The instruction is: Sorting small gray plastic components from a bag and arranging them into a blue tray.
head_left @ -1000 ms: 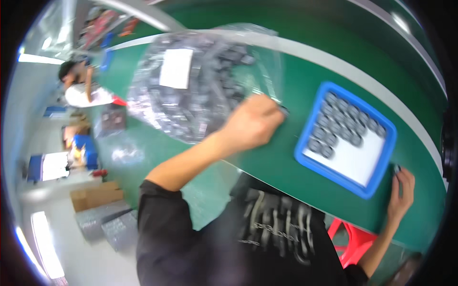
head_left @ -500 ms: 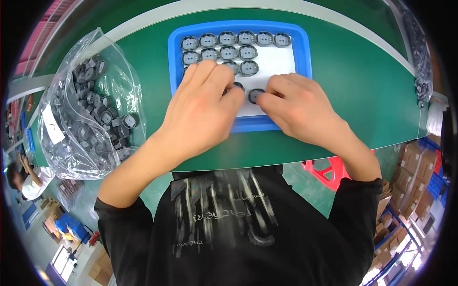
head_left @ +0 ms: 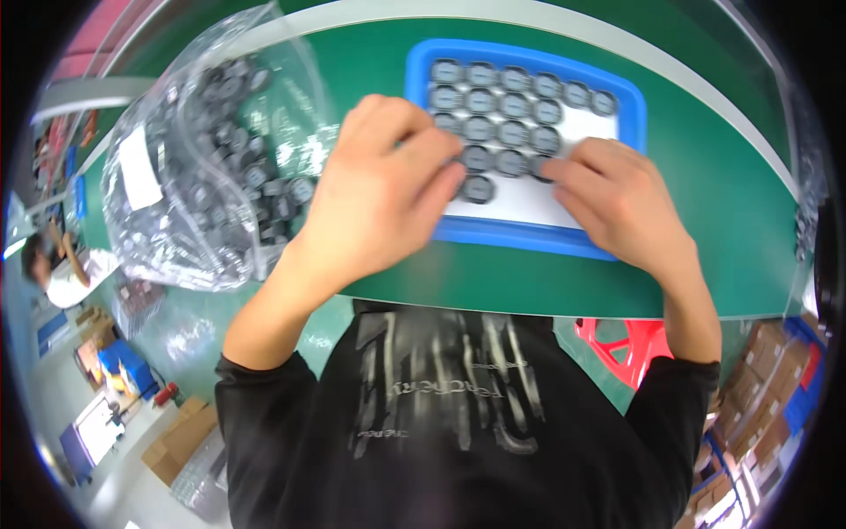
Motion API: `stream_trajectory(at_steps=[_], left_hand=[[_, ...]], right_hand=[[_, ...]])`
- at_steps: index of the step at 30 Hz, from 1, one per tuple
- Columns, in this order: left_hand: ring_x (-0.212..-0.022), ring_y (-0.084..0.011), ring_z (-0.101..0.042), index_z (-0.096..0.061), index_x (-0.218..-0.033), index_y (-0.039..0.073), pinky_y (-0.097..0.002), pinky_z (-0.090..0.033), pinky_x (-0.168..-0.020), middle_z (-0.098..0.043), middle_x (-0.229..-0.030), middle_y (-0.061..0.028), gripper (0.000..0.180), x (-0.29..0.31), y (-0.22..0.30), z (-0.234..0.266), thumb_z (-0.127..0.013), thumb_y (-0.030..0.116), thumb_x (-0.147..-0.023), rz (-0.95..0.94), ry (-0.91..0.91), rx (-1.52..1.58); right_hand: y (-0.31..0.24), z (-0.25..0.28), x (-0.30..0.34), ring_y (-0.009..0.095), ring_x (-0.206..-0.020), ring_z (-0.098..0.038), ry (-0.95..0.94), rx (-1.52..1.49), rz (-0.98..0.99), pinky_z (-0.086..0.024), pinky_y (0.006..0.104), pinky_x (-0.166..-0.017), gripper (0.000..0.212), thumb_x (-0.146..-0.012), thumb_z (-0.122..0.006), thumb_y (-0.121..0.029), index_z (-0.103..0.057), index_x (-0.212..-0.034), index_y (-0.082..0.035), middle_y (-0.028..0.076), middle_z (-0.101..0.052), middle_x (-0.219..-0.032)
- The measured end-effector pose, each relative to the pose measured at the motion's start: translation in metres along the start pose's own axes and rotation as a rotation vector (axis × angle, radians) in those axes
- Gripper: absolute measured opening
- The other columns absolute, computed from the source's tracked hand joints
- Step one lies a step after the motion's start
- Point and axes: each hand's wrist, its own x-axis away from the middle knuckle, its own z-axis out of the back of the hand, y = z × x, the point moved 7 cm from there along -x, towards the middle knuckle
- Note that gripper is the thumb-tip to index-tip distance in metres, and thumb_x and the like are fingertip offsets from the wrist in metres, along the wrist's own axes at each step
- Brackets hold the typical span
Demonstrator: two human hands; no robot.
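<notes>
- Two hands work over a blue tray [head_left: 630,106] on the green counter [head_left: 705,176]; the left hand [head_left: 379,198] lies palm down across the tray's near left corner, fingers stretched and close together toward a loose dark disc [head_left: 477,189]; whether a fingertip grips it or only touches it, I cannot tell.
- Right hand [head_left: 617,198] rests flat on the tray's near right part, fingers spread slightly and pointing at the row of discs [head_left: 511,110] just beyond its fingertips; nothing visibly clamped in it.
- Discs sit in tidy rows on the far side of both hands, touching or nearly so, likely packed close so the tray fills evenly; the loose one lies just beside the left fingertips, nearer than the rows.
- Discs look round, flat, dark grey with a paler centre, hard and moulded; the tray is smooth plastic with a raised rim and a white floor.
- Left of the left hand slumps a clear, crinkled plastic bag [head_left: 203,167] heaped with the same dark parts, within easy reach.
</notes>
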Motion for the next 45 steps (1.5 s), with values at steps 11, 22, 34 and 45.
stream_trajectory(at_steps=[11,22,34,45], left_hand=[[-0.102,-0.0324,-0.054,-0.073,-0.101,0.007,-0.0426,-0.045,-0.095,-0.060,-0.098,-0.0077,0.029,0.083,-0.077,0.093,-0.079,0.004,-0.072,0.263,-0.176,-0.387],[-0.086,-0.0394,-0.061,-0.059,-0.090,0.002,-0.0490,-0.051,-0.080,-0.058,-0.088,-0.0170,0.019,0.083,-0.098,0.106,-0.066,0.002,-0.072,0.302,0.148,-0.274],[-0.077,-0.0431,-0.065,-0.054,-0.094,-0.001,-0.0504,-0.055,-0.070,-0.059,-0.085,-0.0228,0.022,0.059,-0.128,0.145,-0.062,-0.002,-0.074,0.412,0.357,-0.554],[-0.085,-0.0438,-0.064,-0.055,-0.100,0.002,-0.0516,-0.050,-0.077,-0.065,-0.095,-0.0195,0.021,0.042,-0.129,0.138,-0.063,0.001,-0.080,0.452,0.114,-0.586]], right_hand=[[-0.093,-0.057,-0.147,0.034,-0.085,-0.067,-0.154,-0.144,0.208,-0.055,0.0444,-0.070,0.027,-0.083,-0.075,-0.017,-0.062,-0.102,-0.003,0.013,-0.062,-0.097],[-0.068,-0.093,-0.197,0.027,-0.078,-0.061,-0.144,-0.421,0.013,-0.050,0.0364,-0.072,0.027,-0.077,-0.071,-0.014,-0.061,-0.097,0.001,0.013,-0.059,-0.088],[0.084,0.035,-0.027,0.009,-0.085,-0.055,0.124,-0.973,-0.398,-0.043,0.0242,-0.071,0.046,-0.090,-0.070,-0.022,-0.057,-0.129,-0.002,0.005,-0.060,-0.110],[0.090,0.013,0.158,0.011,-0.093,-0.058,0.308,-0.507,-0.920,-0.046,0.0240,-0.082,0.017,-0.095,-0.065,-0.006,-0.064,-0.112,-0.002,0.003,-0.062,-0.105]])
